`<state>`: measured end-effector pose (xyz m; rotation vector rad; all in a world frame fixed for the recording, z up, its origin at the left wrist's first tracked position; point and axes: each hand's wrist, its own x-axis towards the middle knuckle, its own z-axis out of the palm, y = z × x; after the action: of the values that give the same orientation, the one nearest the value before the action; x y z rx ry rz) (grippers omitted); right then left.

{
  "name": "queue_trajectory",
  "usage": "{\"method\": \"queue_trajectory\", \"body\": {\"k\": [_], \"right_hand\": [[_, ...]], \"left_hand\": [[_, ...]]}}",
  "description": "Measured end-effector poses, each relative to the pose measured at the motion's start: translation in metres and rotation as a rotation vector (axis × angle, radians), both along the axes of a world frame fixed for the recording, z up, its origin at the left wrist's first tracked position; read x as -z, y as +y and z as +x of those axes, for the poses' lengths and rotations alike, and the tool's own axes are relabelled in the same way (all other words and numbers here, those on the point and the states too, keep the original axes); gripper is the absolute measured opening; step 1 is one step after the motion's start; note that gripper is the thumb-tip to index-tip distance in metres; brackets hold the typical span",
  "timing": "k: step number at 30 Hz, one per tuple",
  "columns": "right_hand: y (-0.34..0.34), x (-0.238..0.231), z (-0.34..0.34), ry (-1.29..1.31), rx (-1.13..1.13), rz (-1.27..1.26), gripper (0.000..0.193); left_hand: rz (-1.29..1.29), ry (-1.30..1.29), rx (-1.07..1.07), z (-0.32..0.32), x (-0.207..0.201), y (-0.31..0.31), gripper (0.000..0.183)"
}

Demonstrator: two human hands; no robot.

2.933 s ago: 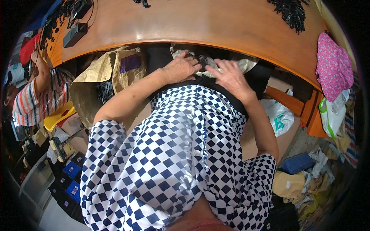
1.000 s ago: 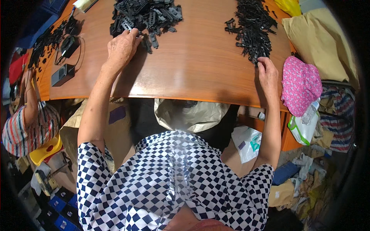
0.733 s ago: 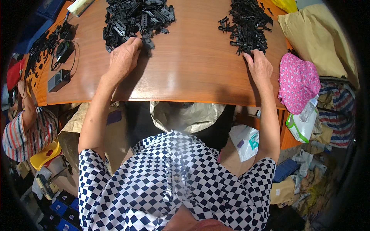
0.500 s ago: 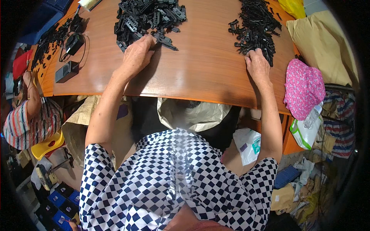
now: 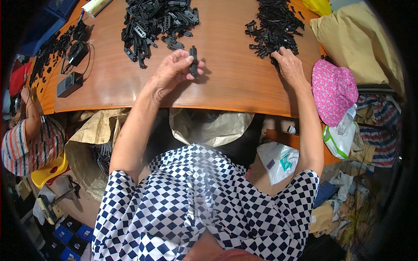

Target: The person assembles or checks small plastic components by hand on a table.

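My left hand (image 5: 170, 71) is raised a little over the near part of the table and pinches a long, narrow black plastic part (image 5: 193, 61), held roughly upright between thumb and fingers. Beyond it lies a heap of similar black plastic parts (image 5: 148, 26). At the near edge of a second heap, of thinner black pieces (image 5: 276, 28), my right hand (image 5: 288, 64) has its fingers bent and drawn together. Dark pieces show at those fingertips, but whatever they grip is mostly hidden.
The brown wooden table (image 5: 226, 61) carries a small black box (image 5: 69, 84) and a corded black device (image 5: 77, 54) at left. An open sack (image 5: 211, 130) hangs under the front edge. A pink flowered hat (image 5: 334, 91) sits at right. A person in a striped top (image 5: 32, 141) works at far left.
My left hand has come away from the left heap, toward me and to the right, with one black plastic part. My right hand stays at its heap. The whole view has shifted slightly.
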<state>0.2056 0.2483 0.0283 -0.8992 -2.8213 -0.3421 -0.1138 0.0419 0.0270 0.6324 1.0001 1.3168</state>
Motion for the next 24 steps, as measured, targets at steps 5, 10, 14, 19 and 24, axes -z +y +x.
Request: {"method": "queue_trajectory", "body": {"k": [5,10,14,19,24], "right_hand": [[0.019,0.000,-0.007,-0.143,-0.097,0.046,0.020],[0.023,-0.003,-0.011,-0.303,-0.134,0.074,0.018],[0.014,-0.011,-0.019,-0.160,-0.169,-0.009,0.014],[-0.044,-0.020,-0.061,0.584,0.035,-0.630,0.017],[-0.102,-0.041,-0.102,0.595,-0.441,-0.337,0.020]], "left_hand": [[0.075,-0.275,0.046,0.026,0.015,-0.002,0.018],[0.094,-0.300,0.026,0.034,0.014,-0.002,0.021],[0.150,-0.316,-0.002,0.032,0.016,0.002,0.021],[0.218,-0.347,-0.010,0.025,0.023,0.001,0.023],[0.134,-0.371,0.078,0.019,0.017,-0.007,0.021]]}}
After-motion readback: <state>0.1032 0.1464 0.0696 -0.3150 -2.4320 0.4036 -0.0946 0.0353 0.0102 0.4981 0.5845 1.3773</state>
